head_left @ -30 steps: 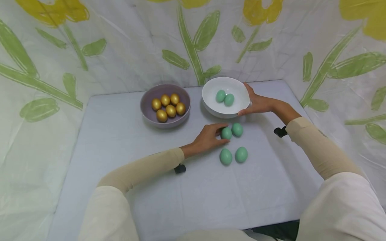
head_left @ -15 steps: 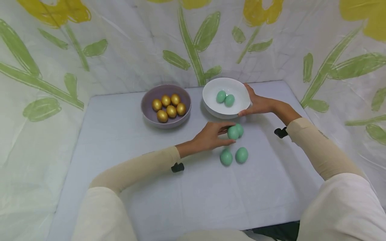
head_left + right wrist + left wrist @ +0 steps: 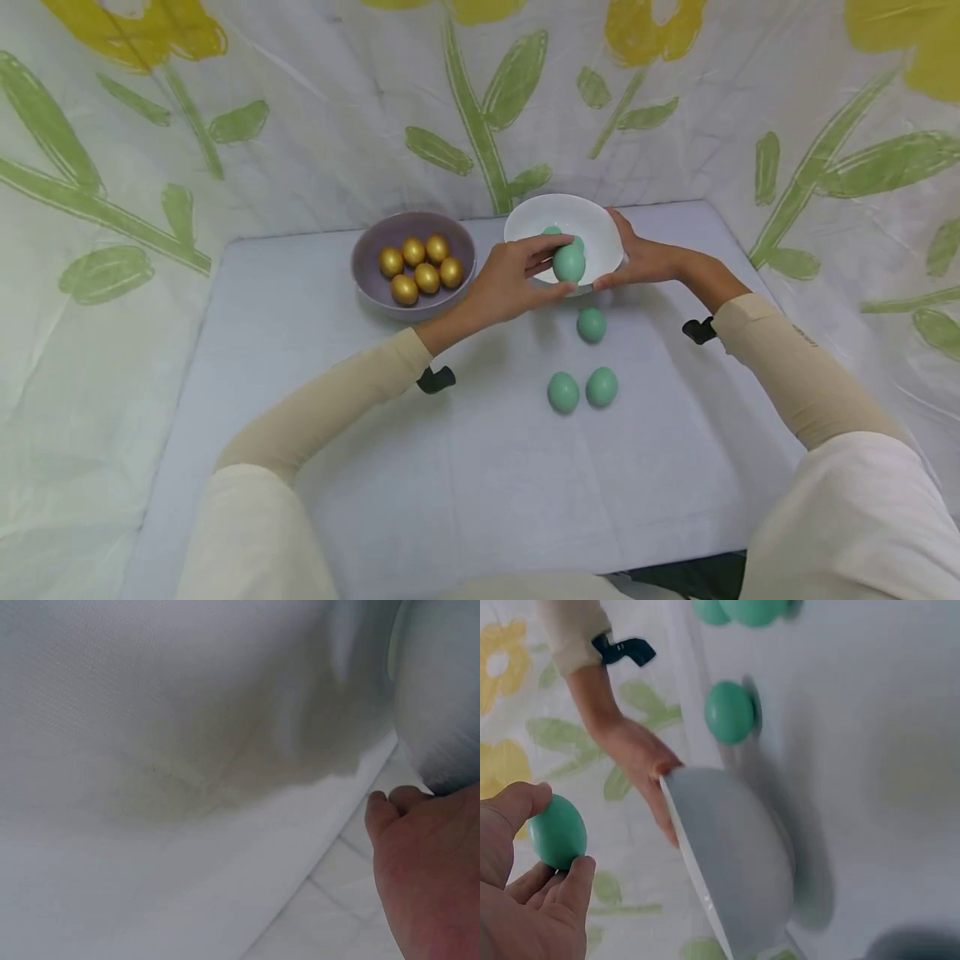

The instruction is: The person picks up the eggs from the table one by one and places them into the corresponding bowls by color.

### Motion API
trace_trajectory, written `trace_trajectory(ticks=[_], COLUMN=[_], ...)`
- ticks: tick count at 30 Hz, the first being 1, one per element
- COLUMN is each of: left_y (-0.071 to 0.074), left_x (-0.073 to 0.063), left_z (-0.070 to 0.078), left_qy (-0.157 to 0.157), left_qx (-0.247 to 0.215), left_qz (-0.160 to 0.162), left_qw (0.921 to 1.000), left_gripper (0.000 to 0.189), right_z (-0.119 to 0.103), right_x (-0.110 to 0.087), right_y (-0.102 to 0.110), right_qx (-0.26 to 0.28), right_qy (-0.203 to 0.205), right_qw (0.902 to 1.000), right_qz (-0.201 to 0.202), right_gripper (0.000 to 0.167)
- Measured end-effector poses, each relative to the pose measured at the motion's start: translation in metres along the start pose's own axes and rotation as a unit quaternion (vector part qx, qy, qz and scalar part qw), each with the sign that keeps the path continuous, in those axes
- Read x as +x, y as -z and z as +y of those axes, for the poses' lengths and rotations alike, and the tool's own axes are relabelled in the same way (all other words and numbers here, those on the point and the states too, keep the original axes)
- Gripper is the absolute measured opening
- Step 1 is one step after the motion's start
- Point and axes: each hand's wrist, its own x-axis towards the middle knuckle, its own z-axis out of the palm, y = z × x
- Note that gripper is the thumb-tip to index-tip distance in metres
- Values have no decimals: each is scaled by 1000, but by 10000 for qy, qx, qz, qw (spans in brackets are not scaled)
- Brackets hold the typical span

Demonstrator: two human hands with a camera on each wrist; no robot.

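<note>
Head view, from the left: the purple bowl [image 3: 390,312] with six gold eggs [image 3: 427,278] has stayed put. The left hand [image 3: 510,279] pinches a green egg [image 3: 568,263], now lifted from the table [image 3: 450,483] to the near side of the white bowl [image 3: 603,237]; that transfer seems nearly made, with three loose green eggs [image 3: 591,325] left. The right hand [image 3: 641,257] grips the white bowl's right side. Both bowls stand near the back edge; the left wrist overlaps the purple rim, clearance uncertain, while wide room lies nearer the person.
</note>
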Motion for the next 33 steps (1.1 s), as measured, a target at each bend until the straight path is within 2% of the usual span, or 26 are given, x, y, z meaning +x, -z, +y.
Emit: trace_trajectory(ticks=[5,10,13,18,20,27,33], left_y=[13,20,23,25,25,24,23], left_x=[14,25,31,40,45,62,76], left_z=[-5,-17,-24,-33,-37,-53,-66], left_qy=[88,365,551,728,755,951,1168], left_qx=[306,189,176,790,1124,1846,2730], left_qz=[151,344,342,175,88,-339,-765], left_qw=[9994,9986,9977,9941,9908,9776,9518], left_gripper=[63,62,63,64,64,62,62], right_z=[1,1,1,2,2,3,4], right_x=[0,0,-2,-3,-3,-4,-4], right_y=[1,1,1,0,0,-1,1], right_qx=[9,-8,-20,-58,-102,-128,-84], right_qy=[-88,-221,-256,-244,-260,-368,-353], right_qw=[10000,9997,9997,9997,9996,9992,9993], right_qz=[-43,-62,-53,-38,-54,-65,-19], right_gripper=[129,132,133,132,133,136,137])
